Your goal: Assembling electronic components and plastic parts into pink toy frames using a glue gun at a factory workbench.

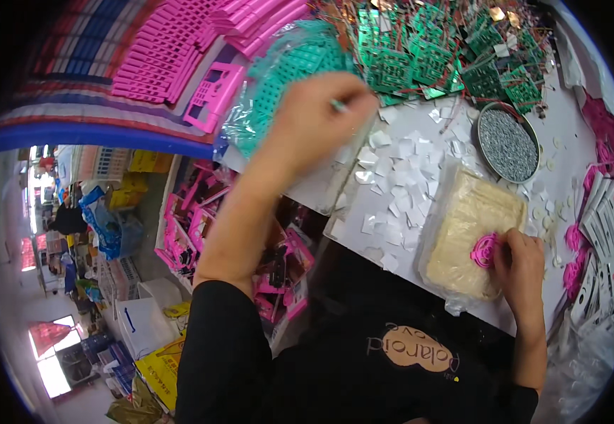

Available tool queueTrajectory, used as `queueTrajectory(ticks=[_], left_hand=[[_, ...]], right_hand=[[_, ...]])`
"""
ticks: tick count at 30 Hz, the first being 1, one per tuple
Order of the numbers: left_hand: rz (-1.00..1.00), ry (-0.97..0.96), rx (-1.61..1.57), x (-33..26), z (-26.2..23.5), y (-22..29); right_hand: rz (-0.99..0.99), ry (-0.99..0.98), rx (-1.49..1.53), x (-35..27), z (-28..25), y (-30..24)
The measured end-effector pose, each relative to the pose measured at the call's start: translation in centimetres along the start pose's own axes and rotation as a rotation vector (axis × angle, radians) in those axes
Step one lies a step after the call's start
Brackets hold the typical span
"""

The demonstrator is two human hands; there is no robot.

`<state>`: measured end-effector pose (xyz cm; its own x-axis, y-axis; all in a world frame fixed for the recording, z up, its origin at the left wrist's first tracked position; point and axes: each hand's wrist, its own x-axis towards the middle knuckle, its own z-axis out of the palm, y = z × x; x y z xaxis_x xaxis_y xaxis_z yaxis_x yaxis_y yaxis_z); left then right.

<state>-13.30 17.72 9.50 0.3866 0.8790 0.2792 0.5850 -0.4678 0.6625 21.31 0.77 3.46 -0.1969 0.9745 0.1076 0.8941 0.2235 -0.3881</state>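
My left hand (324, 116) is raised over the far left part of the table, blurred by motion. Its fingers are curled together, and a small pale green spot shows between them; what it is I cannot make out. Just behind it lies a clear plastic bag of teal rubber-like keypads (289, 60). My right hand (521, 265) pinches the edge of a coiled pink cord (484, 251). That coil lies on a cream-coloured slab (473, 212) wrapped in clear plastic, close to the table's near edge.
White square pieces (406, 173) are strewn beside the slab. A round tin of small grey pellets (508, 141) stands beyond it. Green circuit boards (413, 53) with wires pile up at the back. Pink plastic casings (172, 49) are stacked far left; more fill a box (197, 212) below.
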Motion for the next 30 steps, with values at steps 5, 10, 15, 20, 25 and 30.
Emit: queueTrajectory(ticks=[5, 10, 15, 20, 25, 30], left_hand=[[-0.353, 0.478, 0.465, 1.8, -15.3, -12.2], [-0.851, -0.106, 0.898, 3.5, -18.8, -26.3], [-1.014, -0.364, 0.391, 2.8, -18.4, -30.3], [-0.942, -0.295, 0.394, 1.7, -19.4, -32.7], [-0.945, -0.27, 0.381, 4.3, -18.5, -30.5], [-0.692, 0.11, 0.997, 1.2, -27.0, -38.9]], right_hand=[[0.074, -0.027, 0.057, 0.1, -0.3, -0.4], [0.036, 0.005, 0.042, 0.3, -0.2, -0.4], [0.092, -0.022, 0.061, -0.1, 0.2, 0.0], [0.044, -0.01, 0.055, -0.1, 0.2, 0.2], [0.069, 0.003, 0.012, -1.0, 0.6, 1.2], [0.017, -0.019, 0.075, 0.4, 0.8, 1.3]])
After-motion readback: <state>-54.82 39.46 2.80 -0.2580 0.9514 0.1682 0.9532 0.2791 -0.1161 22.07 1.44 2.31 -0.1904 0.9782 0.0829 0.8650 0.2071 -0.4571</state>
